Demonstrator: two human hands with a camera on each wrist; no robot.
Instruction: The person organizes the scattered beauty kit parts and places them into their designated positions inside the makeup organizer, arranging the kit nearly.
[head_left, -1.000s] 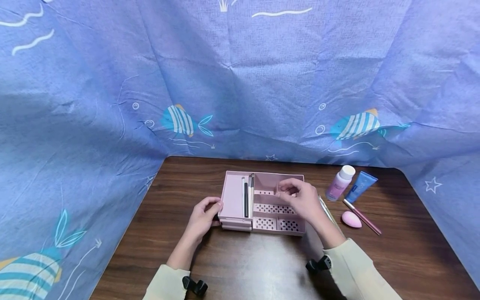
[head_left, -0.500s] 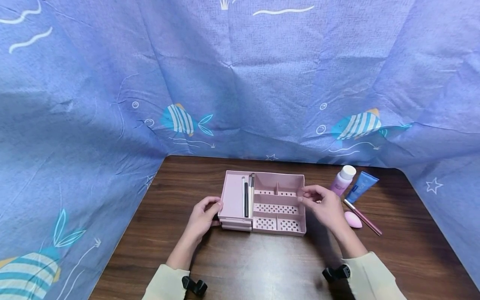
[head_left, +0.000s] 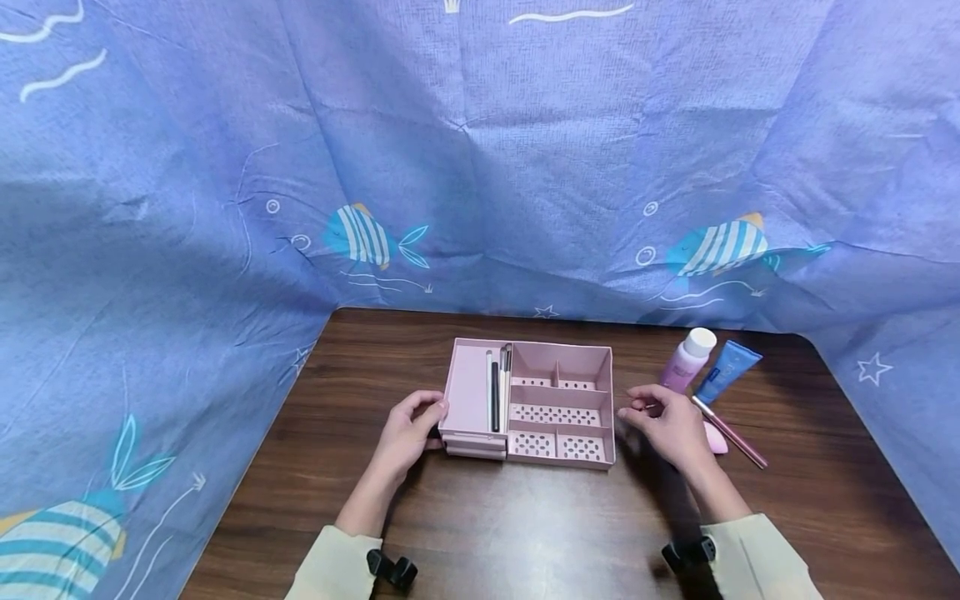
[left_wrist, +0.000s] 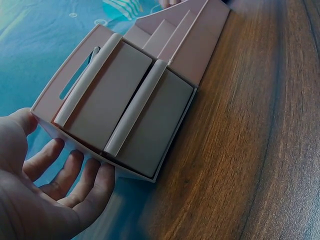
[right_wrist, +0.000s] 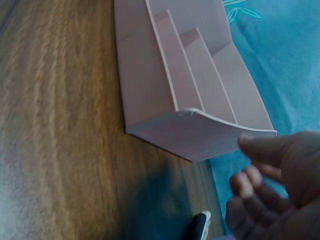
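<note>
Two hands flank a matte pink plastic organizer (head_left: 558, 400) with perforated compartments on the wood-grain bench (head_left: 525, 533): left hand (head_left: 408, 429) grips its drawer end; right hand (head_left: 667, 421) hovers alongside, loosely curled, holding nothing.

I see two bare hands, left hand (head_left: 408, 429) and right hand (head_left: 671, 425), with pale cream-yellow long sleeves (head_left: 333, 567) (soft, loose fabric) and a small black clip-like mount (head_left: 390, 569) under each wrist.
</note>
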